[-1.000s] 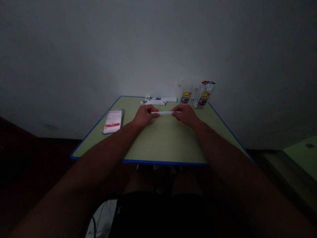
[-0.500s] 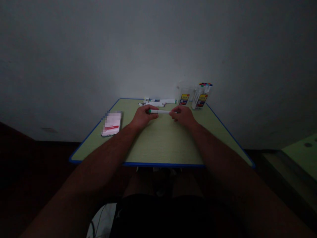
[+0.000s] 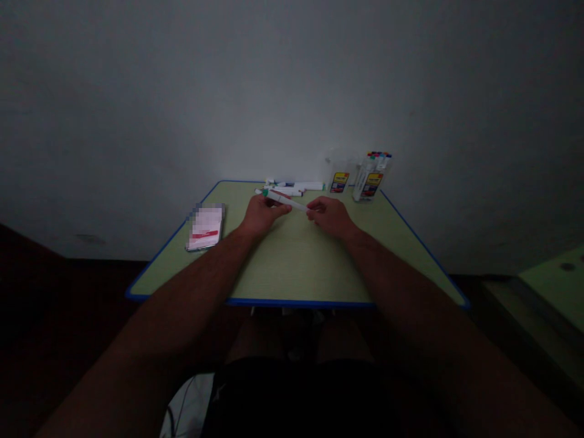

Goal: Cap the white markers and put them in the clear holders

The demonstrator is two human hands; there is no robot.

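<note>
A white marker with a green end is held between my two hands above the table, tilted so that its green end is higher on the left. My left hand is closed around the marker near the green end, thumb below it. At the other end, my right hand pinches the marker's tip between thumb and fingers, which hide that end. Just behind my hands, several white markers lie loosely along the far edge of the table.
The light green table has a blue rim and stands against a grey wall. At the back right are a clear plastic case and a second case holding several markers with coloured ends. A phone lies on the left.
The marker has gone from level to tilted, its green end rising to the left. My right hand has shifted slightly left along with it.
</note>
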